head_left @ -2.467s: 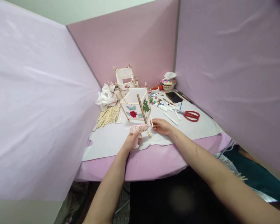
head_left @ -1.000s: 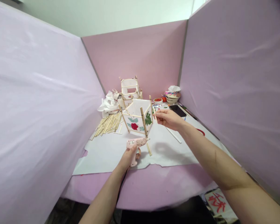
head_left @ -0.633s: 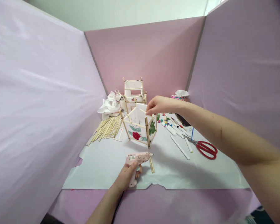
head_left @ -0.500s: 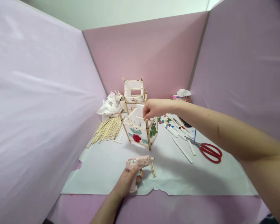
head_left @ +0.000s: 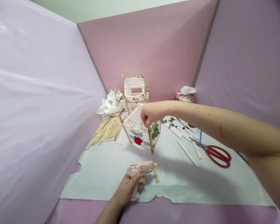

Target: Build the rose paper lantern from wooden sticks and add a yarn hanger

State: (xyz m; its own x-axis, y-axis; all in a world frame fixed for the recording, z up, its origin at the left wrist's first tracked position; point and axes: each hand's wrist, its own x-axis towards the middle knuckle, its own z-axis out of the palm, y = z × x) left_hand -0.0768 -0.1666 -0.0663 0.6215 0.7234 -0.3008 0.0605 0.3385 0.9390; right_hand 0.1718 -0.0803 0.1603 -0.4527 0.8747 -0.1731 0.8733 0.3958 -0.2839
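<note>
A pale pink hot glue gun (head_left: 142, 168) is gripped by my left hand (head_left: 130, 186) near the front of the cloth, its nozzle pointing right. My right hand (head_left: 151, 113) is closed at the open top of a stick-framed lantern (head_left: 137, 132). Its fingertips dip behind the front corner post, and what they pinch is hidden. White panels on the lantern carry a red rose, teal leaves and, on the right side, green leaves. Just beyond the glue gun's nozzle lie two short sticks (head_left: 156, 175).
A second stick frame (head_left: 134, 88) stands behind. Many loose sticks (head_left: 106, 132) and a crumpled white bag (head_left: 110, 104) lie left. Red-handled scissors (head_left: 218, 156), white pens (head_left: 187, 152) and small paint pots (head_left: 164, 121) lie right. Pink-lilac walls enclose the white cloth (head_left: 102, 174).
My right hand has dipped slightly lower at the lantern's top, its fingers still closed. My left hand still holds the glue gun. The whole view has shifted a little.
</note>
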